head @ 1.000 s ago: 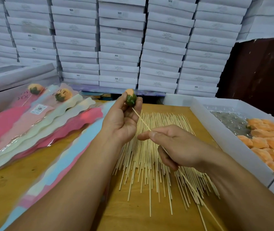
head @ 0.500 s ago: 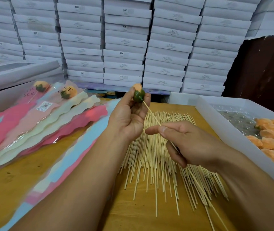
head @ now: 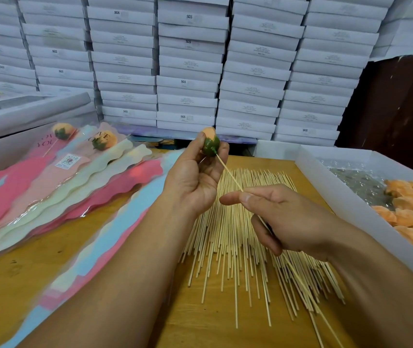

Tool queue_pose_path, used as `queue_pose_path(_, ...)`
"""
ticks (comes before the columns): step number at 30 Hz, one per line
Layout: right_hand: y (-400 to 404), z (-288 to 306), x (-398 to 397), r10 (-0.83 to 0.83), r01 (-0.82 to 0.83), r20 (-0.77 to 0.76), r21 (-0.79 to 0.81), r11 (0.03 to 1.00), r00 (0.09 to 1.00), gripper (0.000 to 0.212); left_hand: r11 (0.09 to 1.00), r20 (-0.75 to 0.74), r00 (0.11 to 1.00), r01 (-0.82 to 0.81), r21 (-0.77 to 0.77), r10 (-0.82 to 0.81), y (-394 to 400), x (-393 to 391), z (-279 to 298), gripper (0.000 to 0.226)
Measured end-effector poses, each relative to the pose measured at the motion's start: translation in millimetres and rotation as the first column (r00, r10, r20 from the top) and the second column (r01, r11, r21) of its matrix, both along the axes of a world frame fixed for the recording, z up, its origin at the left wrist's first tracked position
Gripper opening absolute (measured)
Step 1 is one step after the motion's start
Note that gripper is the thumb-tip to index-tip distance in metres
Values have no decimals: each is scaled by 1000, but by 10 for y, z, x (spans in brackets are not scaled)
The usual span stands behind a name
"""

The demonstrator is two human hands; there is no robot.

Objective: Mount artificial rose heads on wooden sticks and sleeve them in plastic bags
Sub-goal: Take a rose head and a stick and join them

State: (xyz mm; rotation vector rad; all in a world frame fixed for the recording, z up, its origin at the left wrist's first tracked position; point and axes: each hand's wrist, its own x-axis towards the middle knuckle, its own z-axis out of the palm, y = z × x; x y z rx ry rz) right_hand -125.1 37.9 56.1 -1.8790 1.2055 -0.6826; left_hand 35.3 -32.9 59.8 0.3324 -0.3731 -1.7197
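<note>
Stick now seated in green base of rose head, so mounting looks almost done and sleeving in a bag should come next. Left hand pinching the head between thumb and fingertips above far end of stick pile; right hand curled round the stick lower down, forefinger stretched out along it. Compared with a second ago, both hands raised slightly, grips unchanged, box of heads at right untouched.
</note>
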Motion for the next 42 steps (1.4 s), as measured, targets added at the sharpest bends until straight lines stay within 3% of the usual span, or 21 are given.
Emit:
queue_pose_path(29,5,7,-8,11,-11,0,16,1000,1000,33,1000,-8,1000,15,18,-14,35,8,13,22)
queue_pose_path(42,-9,-15,-3,5,-5,1,44,999,1000,33,997,117,991,-72,14,70,3,-7,-8,16)
